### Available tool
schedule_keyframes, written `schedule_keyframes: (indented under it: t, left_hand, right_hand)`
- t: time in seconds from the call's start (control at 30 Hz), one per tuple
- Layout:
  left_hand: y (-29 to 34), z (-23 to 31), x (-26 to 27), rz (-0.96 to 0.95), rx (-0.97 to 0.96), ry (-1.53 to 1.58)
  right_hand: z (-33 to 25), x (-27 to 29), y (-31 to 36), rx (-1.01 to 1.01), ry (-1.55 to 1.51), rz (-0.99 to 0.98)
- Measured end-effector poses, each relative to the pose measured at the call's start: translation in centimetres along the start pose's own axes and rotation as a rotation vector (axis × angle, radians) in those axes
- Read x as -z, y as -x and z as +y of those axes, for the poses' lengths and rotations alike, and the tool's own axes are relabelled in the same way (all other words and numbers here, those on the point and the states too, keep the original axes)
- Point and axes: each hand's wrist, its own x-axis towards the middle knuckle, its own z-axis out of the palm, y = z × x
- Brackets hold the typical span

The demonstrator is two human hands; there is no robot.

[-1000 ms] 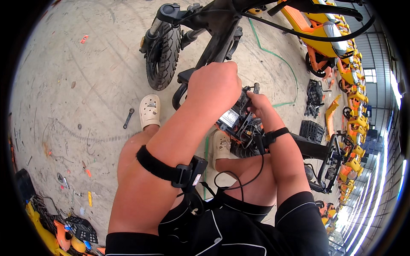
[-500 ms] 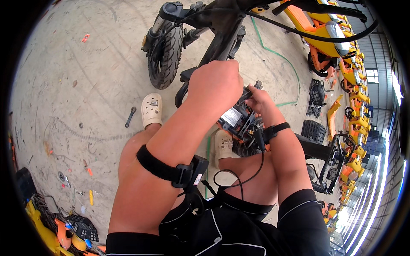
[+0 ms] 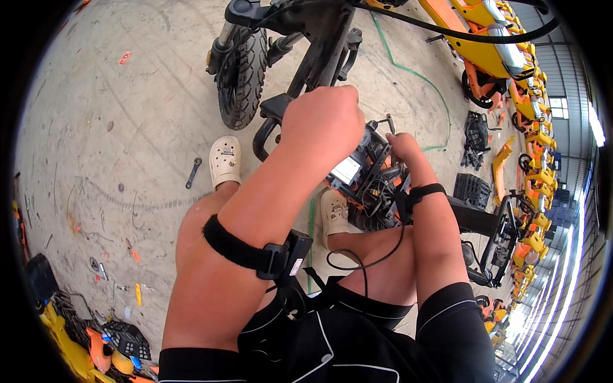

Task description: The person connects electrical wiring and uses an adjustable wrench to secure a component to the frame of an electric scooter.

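In front of me stands a partly stripped motorbike with a black frame point(image 3: 323, 56) and a knobby-tyred wheel point(image 3: 242, 86). My left hand point(image 3: 324, 122) is closed in a fist over the frame beside the exposed electrics; what its fingers grip is hidden beneath it. Just to the right, my right hand point(image 3: 403, 147) pinches a slim dark metal tool point(image 3: 391, 122) with a short crosspiece at its top; its exact kind is unclear. Between and below the hands lie a silver-labelled box point(image 3: 345, 170) and a tangle of black wires point(image 3: 382, 191).
A combination wrench point(image 3: 193, 173) lies on the concrete floor beside my left shoe point(image 3: 225, 161). Black plastic crates point(image 3: 472, 190) and an orange panel point(image 3: 502, 167) are at right, before a row of yellow bikes point(image 3: 476, 48). Loose parts point(image 3: 124, 341) are heaped at lower left.
My right hand has moved a little right, away from my left, and the tool has swung to a more upright angle. My left hand stays closed in nearly the same place.
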Motion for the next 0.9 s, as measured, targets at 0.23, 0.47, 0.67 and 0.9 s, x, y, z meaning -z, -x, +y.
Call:
schedule_keyframes:
  t: [0.23, 0.47, 0.67, 0.9]
  left_hand:
    - [-0.5, 0.7, -0.2, -0.046, 0.017, 0.007]
    - [-0.9, 0.7, -1.1, -0.014, -0.015, 0.01]
    - [-0.9, 0.8, -1.8, 0.008, -0.056, 0.025]
    - [-0.3, 0.9, -1.7, 0.022, -0.063, 0.014]
  right_hand:
    - [2.7, -1.3, -1.2, 0.202, 0.289, 0.345]
    - [-0.9, 0.3, 2.1, 0.107, 0.271, 0.315]
    - [-1.0, 0.5, 3.0, 0.094, 0.257, 0.326]
    - [-1.1, 0.3, 3.4, 0.067, 0.235, 0.337]
